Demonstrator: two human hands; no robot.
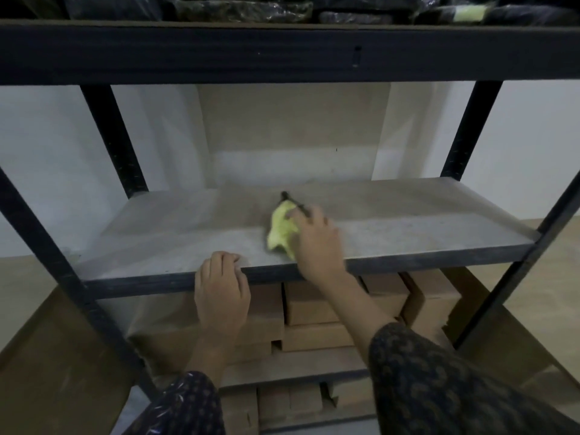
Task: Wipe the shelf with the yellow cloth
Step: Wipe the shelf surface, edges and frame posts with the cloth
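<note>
A grey board shelf in a black metal rack fills the middle of the head view. The yellow cloth lies bunched on the shelf, near its front edge and a little right of centre. My right hand presses down on the cloth's right side and grips it. A dark strip sticks out behind the cloth. My left hand curls over the shelf's front edge, left of the cloth, fingers on the board.
Black uprights stand at the rack's corners, and a black beam crosses overhead with dark wrapped bundles above it. Brown cardboard boxes are stacked on the lower shelf under my hands. A white wall lies behind.
</note>
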